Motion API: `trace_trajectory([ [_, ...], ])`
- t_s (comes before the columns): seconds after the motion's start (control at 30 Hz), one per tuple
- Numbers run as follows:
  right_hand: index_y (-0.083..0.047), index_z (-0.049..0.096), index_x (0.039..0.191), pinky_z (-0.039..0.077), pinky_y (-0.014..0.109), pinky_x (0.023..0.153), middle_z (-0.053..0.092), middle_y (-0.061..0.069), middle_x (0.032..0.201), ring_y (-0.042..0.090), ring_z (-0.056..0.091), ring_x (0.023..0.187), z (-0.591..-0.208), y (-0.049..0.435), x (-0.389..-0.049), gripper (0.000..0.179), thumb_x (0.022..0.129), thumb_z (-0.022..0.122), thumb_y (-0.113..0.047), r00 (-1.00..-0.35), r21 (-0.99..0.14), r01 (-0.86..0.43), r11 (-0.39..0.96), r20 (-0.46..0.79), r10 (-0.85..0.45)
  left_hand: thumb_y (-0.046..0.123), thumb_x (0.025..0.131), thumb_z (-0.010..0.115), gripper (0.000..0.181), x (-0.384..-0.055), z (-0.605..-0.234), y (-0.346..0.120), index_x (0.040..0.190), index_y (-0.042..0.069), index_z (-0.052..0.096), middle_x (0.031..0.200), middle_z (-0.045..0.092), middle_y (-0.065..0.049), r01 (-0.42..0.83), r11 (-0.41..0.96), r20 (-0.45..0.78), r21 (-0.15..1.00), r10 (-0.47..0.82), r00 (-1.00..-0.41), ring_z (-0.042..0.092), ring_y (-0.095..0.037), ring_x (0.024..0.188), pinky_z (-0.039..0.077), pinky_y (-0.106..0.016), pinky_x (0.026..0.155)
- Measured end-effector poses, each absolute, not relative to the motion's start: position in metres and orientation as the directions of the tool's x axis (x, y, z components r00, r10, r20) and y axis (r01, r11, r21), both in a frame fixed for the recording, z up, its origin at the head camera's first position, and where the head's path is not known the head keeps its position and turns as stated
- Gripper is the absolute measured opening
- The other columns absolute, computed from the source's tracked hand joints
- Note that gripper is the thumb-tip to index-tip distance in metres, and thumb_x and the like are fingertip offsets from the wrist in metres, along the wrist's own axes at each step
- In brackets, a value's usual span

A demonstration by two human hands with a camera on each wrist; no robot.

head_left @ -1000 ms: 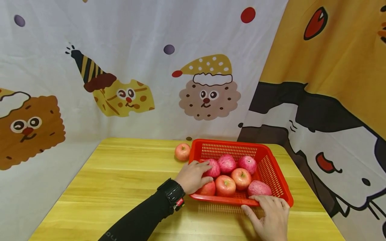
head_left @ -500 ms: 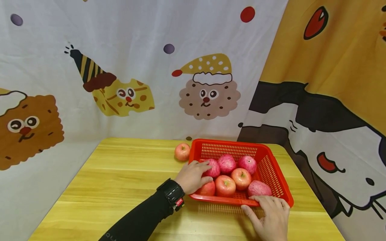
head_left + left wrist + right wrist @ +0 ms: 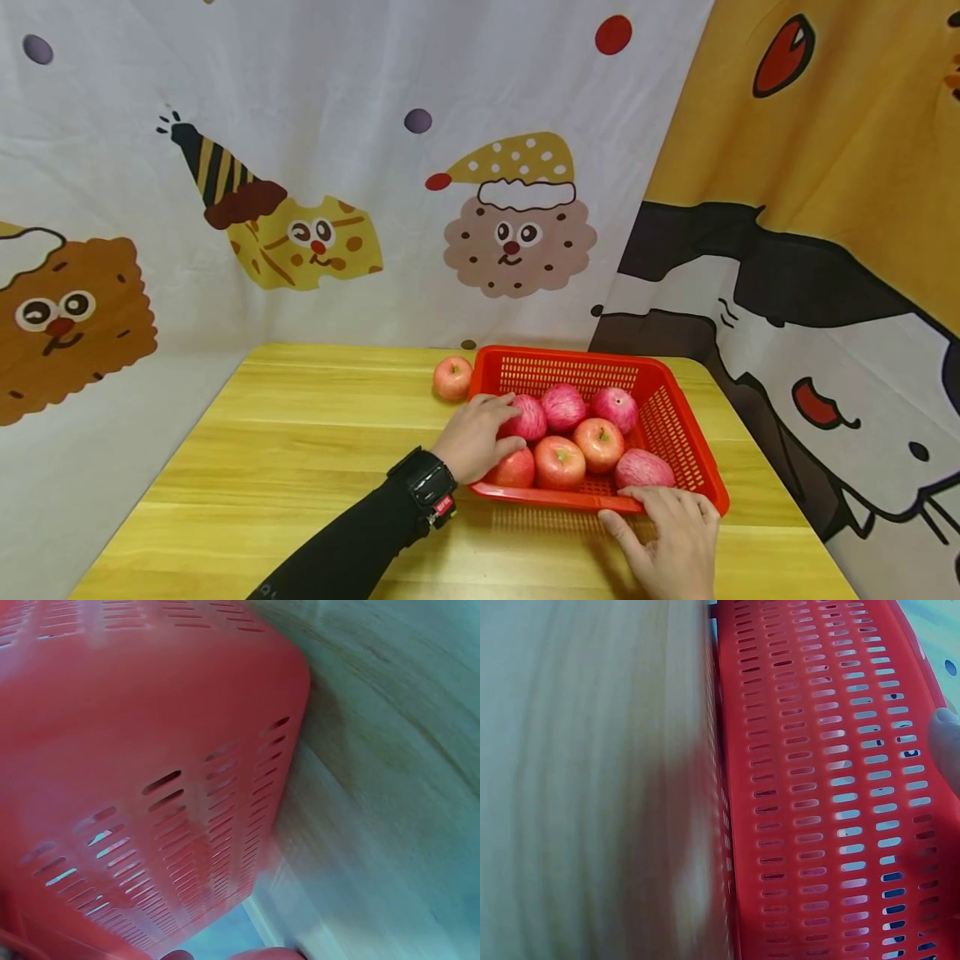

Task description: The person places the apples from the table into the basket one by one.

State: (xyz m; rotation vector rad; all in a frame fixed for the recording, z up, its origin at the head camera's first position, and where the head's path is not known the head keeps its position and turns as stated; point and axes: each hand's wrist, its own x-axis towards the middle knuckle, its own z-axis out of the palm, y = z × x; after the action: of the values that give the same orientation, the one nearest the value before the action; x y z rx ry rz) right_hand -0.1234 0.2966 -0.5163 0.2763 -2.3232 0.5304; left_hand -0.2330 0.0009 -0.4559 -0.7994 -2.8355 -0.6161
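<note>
A red plastic basket [image 3: 678,433] with slotted walls stands on the table and holds several apples [image 3: 560,463], some pinkish striped, others orange-red. My left hand [image 3: 471,440] grips its left rim, fingers reaching inside beside the apples. Part of those fingers is hidden. At the near right corner my right hand [image 3: 670,533] holds the front rim, fingers over the top and thumb on the outside. The left wrist view is filled by the basket's outer wall [image 3: 150,727]. In the right wrist view, a thumb [image 3: 946,746] lies against the slotted side [image 3: 802,772].
One loose apple [image 3: 453,378] sits on the wooden table [image 3: 315,433], just outside the basket's back left corner. A curtain [image 3: 330,100] printed with cartoon figures hangs behind the table, and another cartoon cloth [image 3: 817,300] runs along the right.
The hands, basket and apples keep their places. Only the head view has shifted very slightly.
</note>
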Motion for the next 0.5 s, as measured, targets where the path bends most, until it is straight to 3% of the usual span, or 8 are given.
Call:
trace_trajectory([
  [0.33,-0.016,0.076,0.097,0.028,0.054,0.094,0.077,0.006,0.092,0.029,0.058,0.094,-0.516,0.298,-0.124,0.040,0.074,0.093,-0.045,-0.694,-0.289,-0.359,0.887,0.718,-0.047,0.040,0.103,0.070,0.047,-0.232,-0.457,-0.003,0.141,0.012,0.069,0.163,0.053,-0.013,0.504,0.750,0.303,0.428,0.406,-0.862,0.046,-0.040,0.151,0.040,-0.058,0.124],
  [0.5,-0.018,0.077,0.097,0.029,0.054,0.094,0.077,0.003,0.093,0.029,0.059,0.094,-0.515,0.296,-0.124,0.040,0.076,0.091,-0.049,-0.684,-0.295,-0.373,0.880,0.729,-0.045,0.044,0.104,0.066,0.062,-0.234,-0.461,-0.013,0.152,0.006,0.055,0.167,0.046,-0.016,0.462,0.711,0.347,0.530,0.316,-0.883,0.043,-0.040,0.154,0.037,-0.057,0.127],
])
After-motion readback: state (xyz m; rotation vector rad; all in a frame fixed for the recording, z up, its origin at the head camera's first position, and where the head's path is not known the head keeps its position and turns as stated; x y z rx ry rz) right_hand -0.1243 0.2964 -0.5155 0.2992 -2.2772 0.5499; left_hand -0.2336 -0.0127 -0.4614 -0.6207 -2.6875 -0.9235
